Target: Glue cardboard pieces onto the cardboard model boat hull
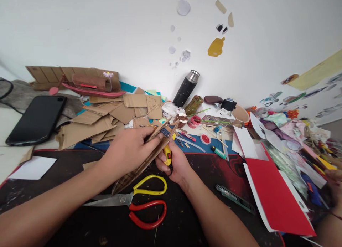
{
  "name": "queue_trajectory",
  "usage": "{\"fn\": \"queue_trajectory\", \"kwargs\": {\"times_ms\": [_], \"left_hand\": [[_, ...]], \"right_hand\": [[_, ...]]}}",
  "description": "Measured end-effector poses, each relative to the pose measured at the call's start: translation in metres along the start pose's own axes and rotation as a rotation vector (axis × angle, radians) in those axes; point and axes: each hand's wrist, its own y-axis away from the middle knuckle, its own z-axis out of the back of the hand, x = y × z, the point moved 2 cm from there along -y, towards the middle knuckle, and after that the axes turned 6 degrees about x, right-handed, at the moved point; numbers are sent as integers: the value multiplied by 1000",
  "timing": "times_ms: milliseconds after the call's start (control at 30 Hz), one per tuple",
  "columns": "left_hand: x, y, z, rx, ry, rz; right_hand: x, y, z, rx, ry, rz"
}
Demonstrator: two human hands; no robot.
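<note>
Brown cardboard, in the form of a curved, narrow piece [144,164], is held at the centre of the work area by the left hand [129,149], the thumb pressed flat on its face and the other fingers behind it. The right hand [175,161], just beside it, has its fingers closed around a yellow tool [167,155]; the working end is hidden behind the cardboard. Scissors [126,200] with one yellow and one red handle loop lie below both hands, on a dark mat [184,218]. Beyond the fingers stand the containers. A small cup [182,118] shows brown matter at its mouth. To its right, an open jar [194,122] contains red material, and a green stick [217,121] extends from near its rim. A shallow round cap [205,139], nearer the mat, also holds red material. Behind these, a black flask [186,87] with a silver cap leans; its contents are not visible. A beige round container [241,114] stands farther right, its interior partly hidden. Cut cardboard pieces [107,120] are piled to the left, in front of a pink-hulled model boat [93,91].
</note>
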Motion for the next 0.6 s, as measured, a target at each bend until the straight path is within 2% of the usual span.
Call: {"fn": "queue_trajectory", "kwargs": {"times_ms": [267,600], "left_hand": [[-3,2,1,21,-104,19],[-9,4,0,74,-155,75]], "right_hand": [[-4,1,3,95,-100,-87],[-13,1,7,68,-138,-147]]}}
